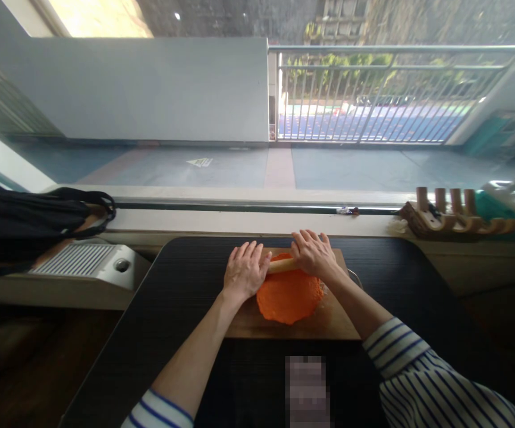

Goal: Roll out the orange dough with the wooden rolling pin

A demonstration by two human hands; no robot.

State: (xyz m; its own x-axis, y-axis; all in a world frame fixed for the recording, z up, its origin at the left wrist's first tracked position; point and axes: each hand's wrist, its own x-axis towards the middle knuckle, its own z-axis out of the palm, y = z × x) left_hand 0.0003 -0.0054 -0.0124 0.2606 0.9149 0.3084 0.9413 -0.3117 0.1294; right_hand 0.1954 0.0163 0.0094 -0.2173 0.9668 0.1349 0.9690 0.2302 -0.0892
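A pale wooden rolling pin (280,266) lies across the upper part of a flat, orange sheet of dough (289,300). My left hand (245,270) is closed over the pin's left end, palm down, with the fingers reaching forward and the thumb beside the pin. Over the right end my right hand (313,252) is closed too, its fingers bent across the wood. Both ends of the pin are hidden under my hands. Beneath the dough is a wooden board (257,327), and the dough's edge is uneven. Pale specks lie by its right edge.
The board rests on a dark table (181,285) against a window sill (222,223). A black bag (25,226) lies at the left above a white radiator (106,267). A wooden rack (449,220) stands on the sill at right. Near me is a blurred, pixelated patch.
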